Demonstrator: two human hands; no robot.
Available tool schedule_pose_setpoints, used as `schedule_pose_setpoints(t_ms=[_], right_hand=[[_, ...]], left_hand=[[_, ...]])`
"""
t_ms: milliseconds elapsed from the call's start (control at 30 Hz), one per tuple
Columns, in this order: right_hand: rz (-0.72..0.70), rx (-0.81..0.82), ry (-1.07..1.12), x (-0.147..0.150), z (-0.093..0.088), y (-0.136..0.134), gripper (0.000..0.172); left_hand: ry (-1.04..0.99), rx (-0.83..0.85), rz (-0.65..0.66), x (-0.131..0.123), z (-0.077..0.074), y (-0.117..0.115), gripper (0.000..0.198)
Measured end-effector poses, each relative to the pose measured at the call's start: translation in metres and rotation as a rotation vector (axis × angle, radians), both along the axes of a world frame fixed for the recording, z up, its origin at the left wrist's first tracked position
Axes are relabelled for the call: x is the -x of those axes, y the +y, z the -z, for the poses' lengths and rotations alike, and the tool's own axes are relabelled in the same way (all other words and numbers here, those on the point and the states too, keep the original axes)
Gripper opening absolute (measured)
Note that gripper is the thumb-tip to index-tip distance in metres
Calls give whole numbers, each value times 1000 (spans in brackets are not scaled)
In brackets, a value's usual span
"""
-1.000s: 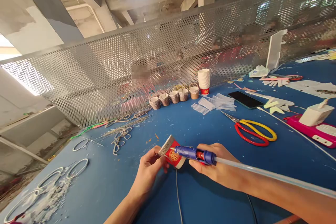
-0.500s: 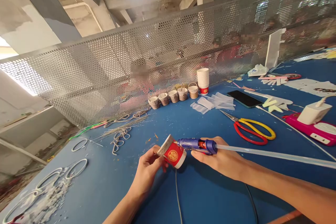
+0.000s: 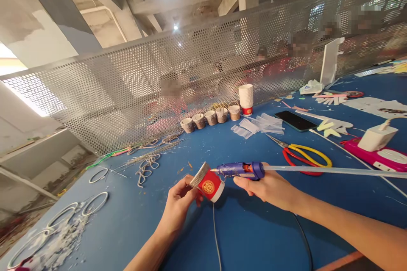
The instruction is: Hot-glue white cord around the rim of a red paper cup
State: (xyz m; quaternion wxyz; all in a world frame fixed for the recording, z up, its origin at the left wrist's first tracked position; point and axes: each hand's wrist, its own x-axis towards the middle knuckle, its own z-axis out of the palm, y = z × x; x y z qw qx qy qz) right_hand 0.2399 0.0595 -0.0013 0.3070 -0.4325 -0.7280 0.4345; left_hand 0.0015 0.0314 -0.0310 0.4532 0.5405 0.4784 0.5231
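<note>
My left hand (image 3: 180,203) grips a red and white paper cup (image 3: 210,185) by its upper part, tilted, with its base toward the lower right. Grey cord is wound around the cup near the rim, and a loose cord (image 3: 215,233) hangs from it down across the table. In my right hand (image 3: 270,188) is a blue glue gun (image 3: 240,170), its nozzle at the side of the cup, close to the cord winding; whether it touches I cannot tell. A long clear glue stick (image 3: 318,170) sticks out of the gun's back end.
Cord-wrapped small cups (image 3: 210,117) stand in a row beside stacked paper cups (image 3: 246,96). Red and yellow scissors (image 3: 307,155), a phone (image 3: 295,120) and a pink power strip (image 3: 369,152) lie right. Cord pieces (image 3: 148,167) and rings (image 3: 95,204) lie left. A perforated metal screen (image 3: 127,80) borders the table.
The glue gun has turned more level, and its long glue stick has swung upward across the scissors. My left hand and the cup have hardly moved.
</note>
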Motion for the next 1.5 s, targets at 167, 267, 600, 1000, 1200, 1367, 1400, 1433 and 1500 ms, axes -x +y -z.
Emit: schedule_pose_setpoints(t_ms=[167,267,600,1000,1200,1367,1400,1433,1500], right_hand=[[-32,-169,-48,4,4,-9,27],[-33,-218,-89,4,4,-8,28],[-46,-347,-159,10,8,-14,28],[29,-147,-71,1,3,0,31],[53,30,16,-3,12,27,38],[252,-173,-219,-4,28,54,34],[263,-185,-241,-4,31,58,32],[266,-184,-258,-4,34,61,31],[265,-171,-297,-6,37,64,34]], left_hand=[[75,-40,5,1,2,0,11],[129,-55,5,1,1,0,13],[214,-39,-39,-4,-6,-2,18],[129,-23,-11,1,-2,-1,12],[98,-6,-77,0,-7,0,9],[126,-19,-154,-6,-11,2,12],[132,-32,-161,-6,-12,2,12],[139,-45,-166,-7,-12,3,12],[139,-56,-179,-6,-12,4,11]])
